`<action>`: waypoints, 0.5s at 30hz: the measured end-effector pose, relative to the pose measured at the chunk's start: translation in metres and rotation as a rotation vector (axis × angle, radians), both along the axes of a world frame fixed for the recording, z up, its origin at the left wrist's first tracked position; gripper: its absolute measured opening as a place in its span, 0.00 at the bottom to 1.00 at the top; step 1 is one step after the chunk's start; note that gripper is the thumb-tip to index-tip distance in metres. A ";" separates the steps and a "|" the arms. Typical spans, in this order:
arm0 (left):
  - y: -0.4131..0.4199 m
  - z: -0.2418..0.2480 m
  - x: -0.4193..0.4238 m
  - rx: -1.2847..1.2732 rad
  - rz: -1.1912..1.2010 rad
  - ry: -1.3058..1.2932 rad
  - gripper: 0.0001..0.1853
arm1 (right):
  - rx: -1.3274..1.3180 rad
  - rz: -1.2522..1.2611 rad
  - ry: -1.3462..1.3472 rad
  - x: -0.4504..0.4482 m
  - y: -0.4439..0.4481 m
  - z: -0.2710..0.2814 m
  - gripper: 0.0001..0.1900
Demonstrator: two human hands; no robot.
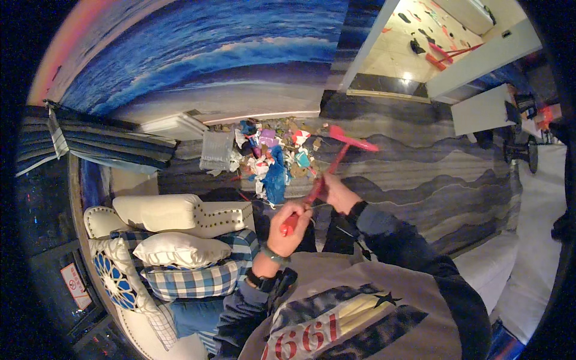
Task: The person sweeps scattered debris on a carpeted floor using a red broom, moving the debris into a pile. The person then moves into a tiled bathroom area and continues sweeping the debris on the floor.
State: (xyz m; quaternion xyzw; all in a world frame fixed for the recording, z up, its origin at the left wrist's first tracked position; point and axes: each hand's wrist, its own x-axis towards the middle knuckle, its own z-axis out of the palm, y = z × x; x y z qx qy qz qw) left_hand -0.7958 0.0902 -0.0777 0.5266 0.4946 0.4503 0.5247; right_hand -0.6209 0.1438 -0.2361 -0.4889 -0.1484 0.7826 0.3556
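Note:
My left hand [288, 229] is closed around the end of a red handle, which reaches away from me over the patterned carpet. Farther along the same handle my right hand [335, 193] grips it. The handle runs to a pink-red broom or squeegee head [353, 139] on the carpet; which of the two cannot be told. Left of that head lies a heap of mixed litter, with a blue plastic bag [275, 177], a purple wrapper [267, 137], a teal packet [302, 159] and crumpled white paper [258, 167]. A clear plastic container [217, 149] lies at the heap's left edge.
A cream studded armchair [155, 213] with several cushions stands at the left. A grey-white sofa or bed [535, 216] borders the right. Beyond an open doorway, a red long-handled tool [435, 62] and scattered litter lie on a pale floor. A white door [486, 58] stands ajar.

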 end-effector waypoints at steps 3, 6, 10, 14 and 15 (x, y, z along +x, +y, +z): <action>-0.014 0.028 -0.021 0.008 -0.007 0.176 0.09 | -0.217 -0.037 0.284 -0.029 -0.012 -0.012 0.19; -0.032 0.057 -0.031 0.126 -0.158 0.330 0.11 | -0.144 0.182 0.358 -0.064 -0.018 -0.018 0.17; -0.044 0.101 -0.035 0.171 -0.293 0.451 0.14 | -0.268 0.264 0.383 -0.091 -0.021 0.036 0.15; -0.036 0.122 -0.038 0.187 -0.341 0.401 0.15 | -0.311 0.134 0.433 -0.079 -0.022 0.037 0.15; -0.034 0.123 -0.038 0.183 -0.335 0.363 0.15 | -0.307 0.132 0.451 -0.067 -0.023 0.030 0.15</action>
